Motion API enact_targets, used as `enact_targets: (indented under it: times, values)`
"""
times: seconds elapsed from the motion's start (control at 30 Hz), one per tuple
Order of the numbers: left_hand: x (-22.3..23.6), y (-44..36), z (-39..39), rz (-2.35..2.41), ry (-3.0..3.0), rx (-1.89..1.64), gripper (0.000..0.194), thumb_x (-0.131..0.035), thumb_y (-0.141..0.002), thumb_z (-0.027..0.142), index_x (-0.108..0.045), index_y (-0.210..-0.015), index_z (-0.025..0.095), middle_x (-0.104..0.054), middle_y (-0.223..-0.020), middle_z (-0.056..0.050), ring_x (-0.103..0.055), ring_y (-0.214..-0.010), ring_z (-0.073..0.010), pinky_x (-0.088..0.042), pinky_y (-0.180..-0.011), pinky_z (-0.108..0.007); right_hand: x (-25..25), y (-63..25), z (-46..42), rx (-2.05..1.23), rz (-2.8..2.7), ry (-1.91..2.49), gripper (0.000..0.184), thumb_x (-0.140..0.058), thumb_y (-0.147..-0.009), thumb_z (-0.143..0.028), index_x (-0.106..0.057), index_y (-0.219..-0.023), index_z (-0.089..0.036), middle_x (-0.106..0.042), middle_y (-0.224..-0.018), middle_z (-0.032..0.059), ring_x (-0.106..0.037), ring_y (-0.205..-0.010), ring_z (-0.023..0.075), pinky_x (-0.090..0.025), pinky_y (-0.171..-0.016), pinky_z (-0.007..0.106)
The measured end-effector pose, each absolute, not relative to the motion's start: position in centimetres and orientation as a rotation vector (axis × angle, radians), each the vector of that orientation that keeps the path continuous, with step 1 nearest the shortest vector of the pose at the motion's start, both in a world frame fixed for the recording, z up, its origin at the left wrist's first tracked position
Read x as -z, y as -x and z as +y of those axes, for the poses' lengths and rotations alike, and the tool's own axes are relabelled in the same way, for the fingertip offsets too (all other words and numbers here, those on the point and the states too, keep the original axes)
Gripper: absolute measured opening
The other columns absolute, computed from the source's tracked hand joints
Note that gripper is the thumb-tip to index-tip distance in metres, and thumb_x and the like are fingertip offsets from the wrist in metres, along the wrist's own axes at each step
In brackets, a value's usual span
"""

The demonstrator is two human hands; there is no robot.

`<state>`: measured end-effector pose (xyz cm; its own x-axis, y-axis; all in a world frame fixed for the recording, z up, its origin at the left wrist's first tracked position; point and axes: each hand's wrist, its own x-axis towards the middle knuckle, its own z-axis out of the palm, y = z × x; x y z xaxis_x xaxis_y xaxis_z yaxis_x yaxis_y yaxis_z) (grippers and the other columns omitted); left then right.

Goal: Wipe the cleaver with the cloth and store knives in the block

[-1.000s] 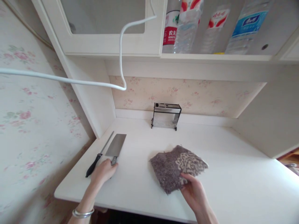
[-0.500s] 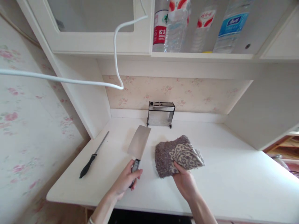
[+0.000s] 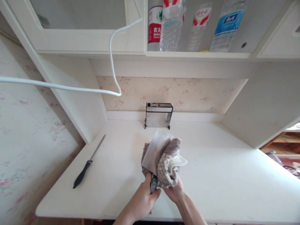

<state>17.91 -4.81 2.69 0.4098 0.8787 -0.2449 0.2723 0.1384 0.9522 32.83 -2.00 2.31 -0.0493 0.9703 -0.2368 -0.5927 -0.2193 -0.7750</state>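
Note:
My left hand (image 3: 145,197) is closed round the dark handle of a cleaver (image 3: 154,153), whose broad blade points away from me. A folded brown and cream patterned cloth (image 3: 167,165) wraps around the blade, part of it behind the blade and part over its right side. My right hand (image 3: 174,190) grips the cloth from below and the right; most of its fingers are hidden under the fabric. To the left, a honing steel (image 3: 87,164) with a black handle lies on the white counter (image 3: 211,187).
A knife block (image 3: 158,115) with a black frame stands against the back wall. Above, an open shelf (image 3: 199,55) holds several plastic bottles (image 3: 172,26). A white cable (image 3: 112,59) hangs across the upper left, near the cabinet.
My left hand has carried the cleaver right, onto the cloth. My right hand has moved left and folded the cloth round the blade. The view has shifted slightly.

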Motion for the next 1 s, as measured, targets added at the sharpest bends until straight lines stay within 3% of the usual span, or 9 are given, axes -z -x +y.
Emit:
enact_targets:
  times: [0.13,0.3,0.43,0.67,0.8,0.87,1.0]
  values:
    - [-1.7,-18.1,-4.8,1.215,-1.505,-0.565,0.034,-0.044,-0.087,0.034,-0.043,-0.118,0.020,-0.058,-0.072,-0.002,-0.048,-0.037,-0.0111,-0.036,-0.037,-0.023,-2.5,-31.4,-1.8,-1.680,-0.549,0.909,0.033,-0.081,-0.053,-0.017,-0.070,-0.084,-0.015,-0.072,-0.088,0.0081,-0.066,-0.091,0.0270,-0.050,-0.086,0.038]
    - [-0.8,-18.0,-5.4,1.355,-1.769,-0.543,0.037,-0.046,-0.079,0.018,-0.049,-0.116,0.017,-0.066,-0.088,-0.015,-0.063,-0.079,-0.0270,-0.041,-0.065,-0.033,-2.4,-30.1,-1.9,-1.536,-0.426,0.985,0.050,-0.083,-0.051,-0.016,-0.067,-0.098,-0.017,-0.073,-0.087,0.0058,-0.066,-0.094,0.0271,-0.053,-0.083,0.037]
    - [-1.1,-17.1,-5.8,1.408,-1.829,-0.445,0.050,-0.046,-0.077,0.015,-0.045,-0.127,0.016,-0.068,-0.093,-0.017,-0.064,-0.086,-0.0304,-0.040,-0.069,-0.034,-3.3,-30.5,-0.7,-1.499,-0.343,0.940,0.052,-0.083,-0.052,-0.018,-0.065,-0.101,-0.019,-0.073,-0.094,0.0058,-0.067,-0.094,0.0289,-0.055,-0.079,0.039]
    - [-3.1,-15.4,-5.6,1.401,-1.944,-0.342,0.044,-0.046,-0.077,0.016,-0.050,-0.120,0.020,-0.070,-0.094,-0.015,-0.064,-0.088,-0.0317,-0.039,-0.069,-0.035,-6.3,-34.9,4.0,-1.417,-0.259,0.926,0.036,-0.079,-0.056,-0.019,-0.067,-0.091,-0.019,-0.073,-0.094,0.0063,-0.068,-0.092,0.0291,-0.057,-0.076,0.040]
    - [-4.2,-15.1,-5.2,1.410,-1.947,-0.484,0.014,-0.047,-0.085,0.032,-0.057,-0.094,0.026,-0.069,-0.087,-0.009,-0.063,-0.080,-0.0273,-0.039,-0.068,-0.033,-7.3,-38.0,5.8,-1.381,-0.269,0.837,0.026,-0.075,-0.065,-0.024,-0.070,-0.091,-0.020,-0.074,-0.092,0.0034,-0.067,-0.095,0.0257,-0.055,-0.085,0.037]
    - [-4.4,-14.9,-5.1,1.383,-1.882,-0.609,0.018,-0.047,-0.087,0.040,-0.057,-0.094,0.027,-0.067,-0.086,-0.007,-0.061,-0.078,-0.0239,-0.040,-0.069,-0.032,-7.3,-39.8,6.1,-1.314,-0.306,0.777,0.024,-0.071,-0.071,-0.029,-0.070,-0.094,-0.022,-0.073,-0.098,0.0024,-0.064,-0.103,0.0249,-0.052,-0.090,0.038]
    - [-4.7,-14.1,-4.7,1.152,-1.494,-0.833,0.035,-0.056,-0.083,0.043,-0.052,-0.112,0.025,-0.061,-0.078,-0.003,-0.058,-0.069,-0.0177,-0.043,-0.065,-0.029,-6.3,-42.9,5.1,-1.198,-0.304,0.699,0.029,-0.069,-0.072,-0.034,-0.068,-0.101,-0.029,-0.069,-0.110,-0.0008,-0.056,-0.115,0.0233,-0.047,-0.096,0.043]
